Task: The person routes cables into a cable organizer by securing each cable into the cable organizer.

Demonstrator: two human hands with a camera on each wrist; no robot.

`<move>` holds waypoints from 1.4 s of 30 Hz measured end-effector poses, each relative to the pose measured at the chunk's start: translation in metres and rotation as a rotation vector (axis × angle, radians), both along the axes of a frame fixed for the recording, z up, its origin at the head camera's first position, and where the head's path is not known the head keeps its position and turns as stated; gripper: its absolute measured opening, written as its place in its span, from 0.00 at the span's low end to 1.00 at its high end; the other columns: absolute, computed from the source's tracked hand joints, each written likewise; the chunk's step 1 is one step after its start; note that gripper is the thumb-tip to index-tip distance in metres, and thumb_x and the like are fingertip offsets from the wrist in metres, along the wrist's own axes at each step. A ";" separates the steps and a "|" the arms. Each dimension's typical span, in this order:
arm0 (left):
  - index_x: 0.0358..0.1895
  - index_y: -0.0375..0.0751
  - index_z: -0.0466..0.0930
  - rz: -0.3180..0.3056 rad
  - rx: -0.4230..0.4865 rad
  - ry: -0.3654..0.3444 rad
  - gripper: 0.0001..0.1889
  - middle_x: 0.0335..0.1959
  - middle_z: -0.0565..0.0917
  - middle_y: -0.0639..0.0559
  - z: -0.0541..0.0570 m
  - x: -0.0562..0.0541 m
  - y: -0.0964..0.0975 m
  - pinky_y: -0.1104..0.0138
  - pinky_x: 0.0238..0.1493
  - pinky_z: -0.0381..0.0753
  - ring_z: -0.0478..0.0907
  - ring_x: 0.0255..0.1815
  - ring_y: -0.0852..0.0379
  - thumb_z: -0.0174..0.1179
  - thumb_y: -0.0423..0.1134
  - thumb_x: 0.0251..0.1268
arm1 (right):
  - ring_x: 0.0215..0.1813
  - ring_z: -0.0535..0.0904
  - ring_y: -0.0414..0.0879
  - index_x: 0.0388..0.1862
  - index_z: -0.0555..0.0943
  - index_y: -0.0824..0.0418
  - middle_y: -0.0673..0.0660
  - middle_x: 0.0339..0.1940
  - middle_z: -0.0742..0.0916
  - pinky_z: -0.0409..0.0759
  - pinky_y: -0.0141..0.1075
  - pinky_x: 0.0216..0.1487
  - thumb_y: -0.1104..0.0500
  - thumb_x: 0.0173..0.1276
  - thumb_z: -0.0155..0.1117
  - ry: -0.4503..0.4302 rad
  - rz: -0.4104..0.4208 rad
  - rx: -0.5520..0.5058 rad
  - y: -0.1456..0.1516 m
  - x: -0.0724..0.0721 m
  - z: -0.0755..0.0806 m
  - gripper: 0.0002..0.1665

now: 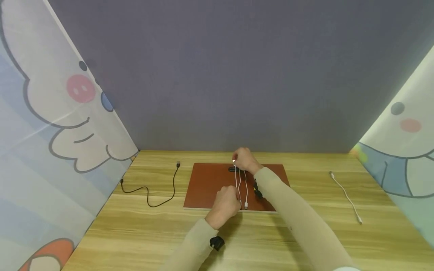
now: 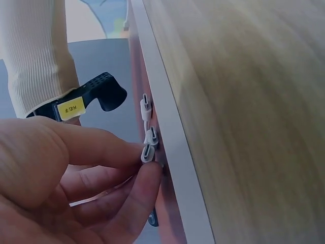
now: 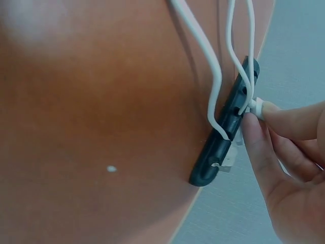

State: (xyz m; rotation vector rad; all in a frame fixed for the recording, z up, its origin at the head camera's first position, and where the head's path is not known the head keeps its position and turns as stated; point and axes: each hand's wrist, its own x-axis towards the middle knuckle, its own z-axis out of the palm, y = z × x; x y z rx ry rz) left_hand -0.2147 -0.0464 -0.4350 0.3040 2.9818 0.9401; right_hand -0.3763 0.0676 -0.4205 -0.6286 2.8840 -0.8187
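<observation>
A brown board lies on the table with a black cable holder along its far edge. Three white USB cables run from the holder toward the board's front edge. Thumb and fingers of my right hand pinch the white plug end of one cable just beyond the holder. Two other cables sit in the holder's slots. Over the front edge, my left hand pinches a white USB-C plug between thumb and fingertip. Two more USB-C plugs lie beside it.
To the left, a black USB cable curves across the wooden table. A short white cable lies at the right. Behind the table rises a grey panel, with cartoon-printed sheets on both sides.
</observation>
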 end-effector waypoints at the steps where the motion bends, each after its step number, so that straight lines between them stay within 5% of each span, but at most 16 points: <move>1: 0.12 0.48 0.70 0.003 -0.004 -0.003 0.19 0.12 0.67 0.58 0.001 0.000 0.000 0.68 0.16 0.62 0.61 0.14 0.61 0.59 0.21 0.53 | 0.65 0.74 0.63 0.47 0.88 0.64 0.61 0.52 0.87 0.79 0.49 0.55 0.70 0.68 0.59 -0.002 0.006 0.013 -0.001 0.000 0.001 0.14; 6: 0.16 0.47 0.76 0.007 -0.007 -0.029 0.16 0.17 0.74 0.56 0.003 0.000 0.001 0.66 0.18 0.68 0.70 0.16 0.58 0.61 0.22 0.54 | 0.69 0.69 0.64 0.47 0.87 0.65 0.64 0.57 0.83 0.78 0.49 0.53 0.71 0.68 0.57 -0.031 0.001 0.042 -0.005 0.003 0.005 0.14; 10: 0.16 0.47 0.76 0.000 -0.016 -0.032 0.17 0.16 0.74 0.56 0.004 0.000 0.001 0.66 0.18 0.68 0.69 0.16 0.59 0.61 0.22 0.54 | 0.63 0.73 0.61 0.47 0.86 0.66 0.66 0.58 0.82 0.78 0.45 0.45 0.72 0.66 0.58 -0.031 -0.002 0.067 -0.009 0.004 0.006 0.14; 16: 0.16 0.46 0.75 -0.004 -0.051 -0.037 0.16 0.15 0.74 0.56 0.006 -0.001 0.000 0.65 0.20 0.70 0.71 0.17 0.58 0.62 0.21 0.53 | 0.40 0.75 0.52 0.39 0.86 0.65 0.61 0.45 0.84 0.73 0.40 0.34 0.74 0.65 0.57 -0.006 0.014 0.086 -0.013 0.005 0.005 0.12; 27: 0.17 0.46 0.76 -0.035 -0.036 -0.071 0.15 0.16 0.75 0.57 0.007 -0.003 -0.003 0.65 0.24 0.72 0.72 0.18 0.59 0.63 0.22 0.52 | 0.34 0.73 0.49 0.28 0.82 0.61 0.58 0.37 0.83 0.72 0.38 0.30 0.72 0.65 0.63 -0.007 -0.015 0.094 -0.016 0.004 0.007 0.08; 31: 0.17 0.46 0.76 -0.025 -0.035 -0.096 0.15 0.17 0.75 0.57 0.009 -0.003 -0.004 0.65 0.26 0.71 0.71 0.20 0.59 0.62 0.22 0.51 | 0.39 0.77 0.52 0.32 0.84 0.63 0.60 0.41 0.84 0.76 0.40 0.34 0.71 0.66 0.62 -0.005 -0.010 0.096 -0.015 0.004 0.005 0.07; 37: 0.19 0.44 0.77 -0.004 0.024 -0.134 0.14 0.18 0.76 0.55 0.010 0.000 -0.005 0.66 0.24 0.70 0.71 0.20 0.57 0.61 0.21 0.52 | 0.60 0.79 0.59 0.53 0.85 0.69 0.67 0.59 0.84 0.81 0.45 0.50 0.72 0.70 0.56 -0.031 0.023 0.066 -0.010 0.006 0.005 0.17; 42: 0.19 0.45 0.76 -0.007 0.018 -0.116 0.14 0.19 0.76 0.56 0.010 0.002 -0.005 0.66 0.23 0.69 0.70 0.20 0.58 0.62 0.21 0.54 | 0.46 0.83 0.55 0.50 0.86 0.69 0.66 0.54 0.85 0.80 0.43 0.43 0.71 0.72 0.56 -0.023 0.044 0.074 -0.006 0.005 0.004 0.14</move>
